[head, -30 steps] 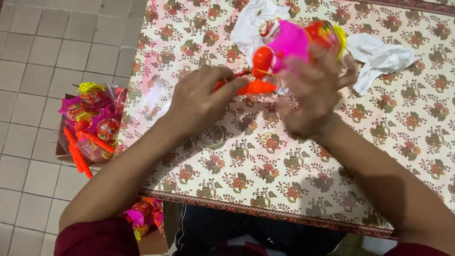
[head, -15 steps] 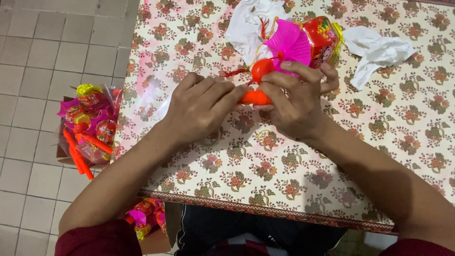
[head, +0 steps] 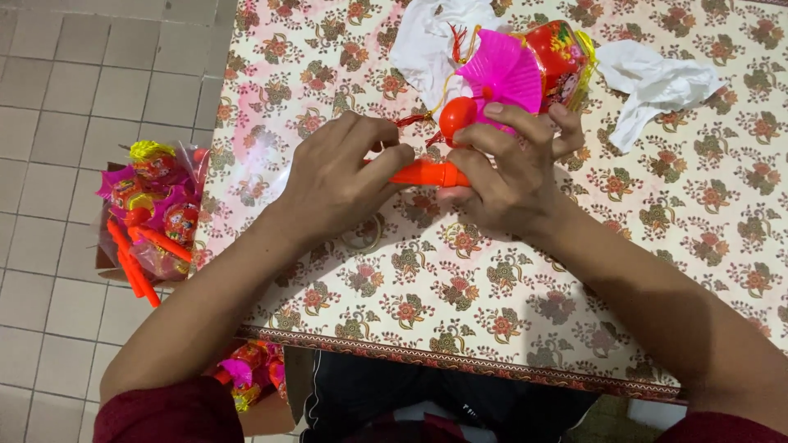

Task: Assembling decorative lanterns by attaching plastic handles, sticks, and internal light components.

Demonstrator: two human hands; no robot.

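Here, from the head view, both hands meet near the far edge of the floral tabletop (head: pixel 460 287). The left hand (head: pixel 341 176) pinches one end of an orange handle (head: pixel 427 174); the right hand (head: pixel 509 168) curls tight around its other end, below a pink paper lantern (head: pixel 513 70). A white tissue (head: pixel 657 82) lies just beside.

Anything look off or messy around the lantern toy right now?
Only small things: crumpled white wrappers lie loose on the table beside the lantern toy, and more packaged toys sit on the floor. Nothing looks broken or spilled.
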